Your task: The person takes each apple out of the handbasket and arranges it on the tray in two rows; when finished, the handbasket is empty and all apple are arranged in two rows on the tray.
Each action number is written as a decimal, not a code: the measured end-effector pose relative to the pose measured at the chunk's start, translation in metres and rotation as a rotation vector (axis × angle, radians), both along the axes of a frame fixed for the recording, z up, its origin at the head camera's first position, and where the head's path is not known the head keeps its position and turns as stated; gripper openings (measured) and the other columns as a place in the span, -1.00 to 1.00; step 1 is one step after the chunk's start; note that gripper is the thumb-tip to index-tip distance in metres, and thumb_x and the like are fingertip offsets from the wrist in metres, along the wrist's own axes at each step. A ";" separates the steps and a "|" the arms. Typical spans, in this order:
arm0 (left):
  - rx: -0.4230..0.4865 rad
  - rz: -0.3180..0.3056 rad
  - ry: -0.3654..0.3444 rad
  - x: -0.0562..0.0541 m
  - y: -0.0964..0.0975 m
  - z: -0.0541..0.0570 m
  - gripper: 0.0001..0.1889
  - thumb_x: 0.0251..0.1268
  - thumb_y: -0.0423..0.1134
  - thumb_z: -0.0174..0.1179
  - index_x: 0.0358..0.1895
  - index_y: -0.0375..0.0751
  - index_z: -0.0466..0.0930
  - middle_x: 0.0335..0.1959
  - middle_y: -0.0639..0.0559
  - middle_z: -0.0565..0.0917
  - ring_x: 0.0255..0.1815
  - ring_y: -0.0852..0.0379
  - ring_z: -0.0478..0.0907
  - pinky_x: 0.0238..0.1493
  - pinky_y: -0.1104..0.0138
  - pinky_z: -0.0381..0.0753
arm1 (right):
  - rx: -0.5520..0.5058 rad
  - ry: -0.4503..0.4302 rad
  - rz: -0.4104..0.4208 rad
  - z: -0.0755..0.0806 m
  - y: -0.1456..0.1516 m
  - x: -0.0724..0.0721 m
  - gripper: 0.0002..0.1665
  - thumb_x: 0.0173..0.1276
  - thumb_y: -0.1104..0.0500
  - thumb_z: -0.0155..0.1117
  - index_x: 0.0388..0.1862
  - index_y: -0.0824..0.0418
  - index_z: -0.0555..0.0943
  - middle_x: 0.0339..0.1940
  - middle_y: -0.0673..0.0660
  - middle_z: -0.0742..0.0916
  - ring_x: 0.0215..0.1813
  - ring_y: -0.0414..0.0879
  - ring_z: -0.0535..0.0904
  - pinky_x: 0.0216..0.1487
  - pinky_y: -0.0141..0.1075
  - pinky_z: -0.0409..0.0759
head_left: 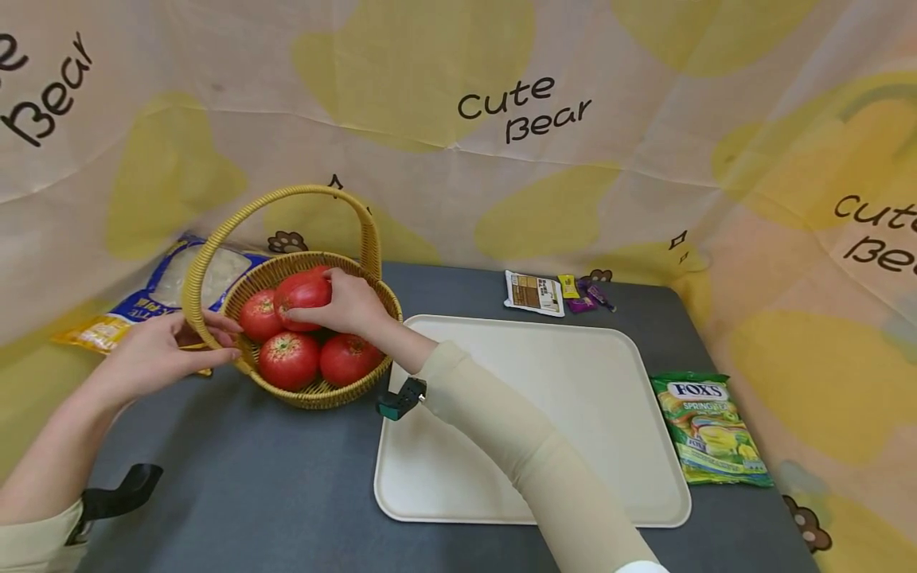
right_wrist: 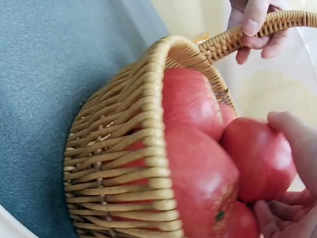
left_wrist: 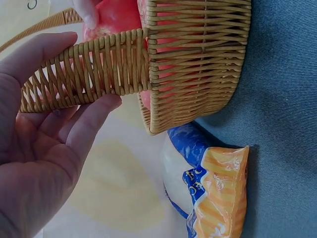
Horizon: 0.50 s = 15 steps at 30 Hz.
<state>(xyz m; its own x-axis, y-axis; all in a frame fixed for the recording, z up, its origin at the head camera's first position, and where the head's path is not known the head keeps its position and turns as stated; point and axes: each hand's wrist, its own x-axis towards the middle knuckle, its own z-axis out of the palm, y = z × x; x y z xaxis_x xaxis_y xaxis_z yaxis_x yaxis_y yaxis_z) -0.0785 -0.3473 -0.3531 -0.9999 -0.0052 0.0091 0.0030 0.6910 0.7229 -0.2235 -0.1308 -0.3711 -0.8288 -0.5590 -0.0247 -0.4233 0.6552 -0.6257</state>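
Observation:
A wicker basket [head_left: 308, 402] with a tall arched handle holds several red apples [head_left: 289, 360], yellow-streaked at one end. My left hand [head_left: 154, 350] grips the lower left part of the handle [left_wrist: 84, 74], thumb on one side and fingers on the other. Inside the basket, my right hand [head_left: 351, 302] holds the upper apple [head_left: 304, 296] between thumb and fingers. The right wrist view shows this held apple [right_wrist: 257, 158] against the other fruit, with the fingers partly cut off by the frame edge.
Beside the basket lies a beige tray [head_left: 530, 422], partly under my right forearm. A blue-and-yellow bag [head_left: 165, 286] lies behind the basket's left side. A green FOX'S bag [head_left: 709, 430] lies right of the tray; a white packet [head_left: 533, 293] and small wrapped sweets [head_left: 582, 304] are behind it.

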 end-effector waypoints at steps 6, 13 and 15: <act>0.000 -0.002 0.007 0.000 0.000 -0.001 -0.69 0.19 -0.19 0.40 -0.03 -0.19 0.62 -0.28 0.19 0.71 -0.31 0.32 0.59 -0.41 0.36 0.60 | -0.109 0.006 -0.036 -0.008 0.004 0.000 -0.08 0.03 -0.36 0.42 0.29 0.08 0.43 0.08 -0.04 0.63 0.03 -0.22 0.52 -0.03 -0.36 0.53; -0.008 -0.002 0.005 0.000 0.000 0.001 -0.69 0.19 -0.19 0.39 -0.04 -0.19 0.62 -0.27 0.18 0.71 -0.31 0.32 0.58 -0.40 0.36 0.60 | -0.362 -0.164 -0.093 -0.008 0.036 0.000 -0.17 0.06 -0.25 0.47 0.26 0.02 0.43 0.04 -0.06 0.62 0.01 -0.21 0.53 -0.07 -0.27 0.58; -0.008 0.008 0.005 0.001 0.000 0.001 -0.69 0.18 -0.18 0.40 -0.04 -0.18 0.63 -0.27 0.18 0.71 -0.31 0.32 0.58 -0.39 0.36 0.60 | -0.444 -0.234 -0.117 -0.005 0.051 0.000 -0.19 0.07 -0.20 0.48 0.27 0.01 0.42 0.03 -0.06 0.62 0.01 -0.20 0.53 -0.08 -0.26 0.61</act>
